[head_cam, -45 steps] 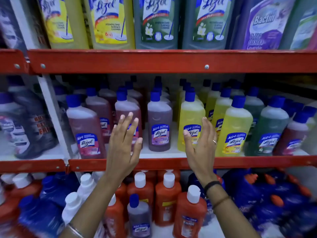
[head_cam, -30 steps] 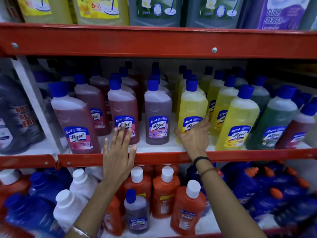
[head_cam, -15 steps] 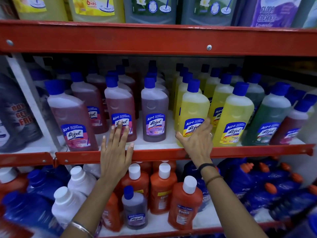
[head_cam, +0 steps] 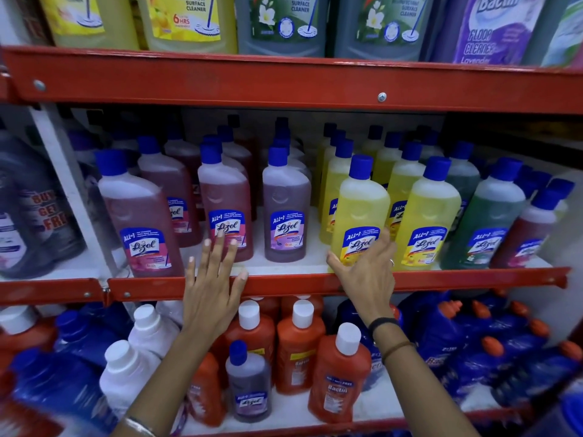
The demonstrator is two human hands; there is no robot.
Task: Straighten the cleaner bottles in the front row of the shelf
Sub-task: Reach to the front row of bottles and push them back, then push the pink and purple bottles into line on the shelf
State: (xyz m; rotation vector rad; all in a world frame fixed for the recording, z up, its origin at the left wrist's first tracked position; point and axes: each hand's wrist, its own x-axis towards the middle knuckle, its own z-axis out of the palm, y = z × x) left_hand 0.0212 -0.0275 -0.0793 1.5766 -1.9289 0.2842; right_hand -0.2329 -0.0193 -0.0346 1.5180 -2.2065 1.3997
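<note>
On the middle shelf: the front row of cleaner bottles stands along the red shelf lip (head_cam: 315, 283), from pink-red at the left through purple and yellow to green at the right.
Right hand: the right hand (head_cam: 367, 272) now wraps the base of the left yellow bottle (head_cam: 359, 216), thumb on its left side, fingers over the label. It grips, not only touches.
Left hand: the left hand (head_cam: 211, 288) is flat and spread, holding nothing; its fingertips lie against the lower label of the second pink-red bottle (head_cam: 225, 206).
Just changed: half a second ago the right hand was already on this yellow bottle; the hold now looks a little lower and firmer.
Against the earliest frame: both hands were then raised and spread in front of the shelf, touching no bottle.
Meaning for the task: I judge the straightening has started with these two bottles.
Remaining: the far-left pink bottle (head_cam: 142, 222) leans and sits more forward than its neighbours, and the purple bottle (head_cam: 285, 206) is untouched.
</note>
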